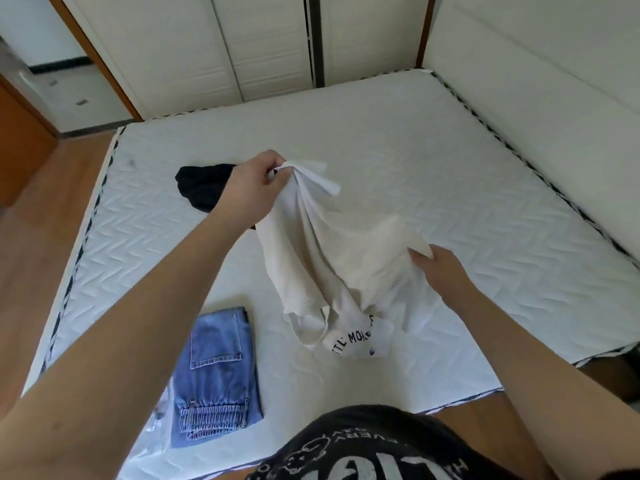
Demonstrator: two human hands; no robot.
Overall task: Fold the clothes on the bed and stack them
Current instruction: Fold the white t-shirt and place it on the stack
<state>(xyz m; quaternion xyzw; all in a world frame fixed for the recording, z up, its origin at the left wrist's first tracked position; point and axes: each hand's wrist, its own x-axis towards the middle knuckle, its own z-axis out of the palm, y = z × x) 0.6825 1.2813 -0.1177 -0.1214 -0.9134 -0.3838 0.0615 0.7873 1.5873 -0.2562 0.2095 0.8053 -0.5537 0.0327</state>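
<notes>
Left hand [251, 187] raised (pinching), white shirt [332, 258]

Folded jeans [216, 375] on mattress [450, 188] near left, crumpled garment [202, 187] behind, shirt [339, 265] to their right.
</notes>
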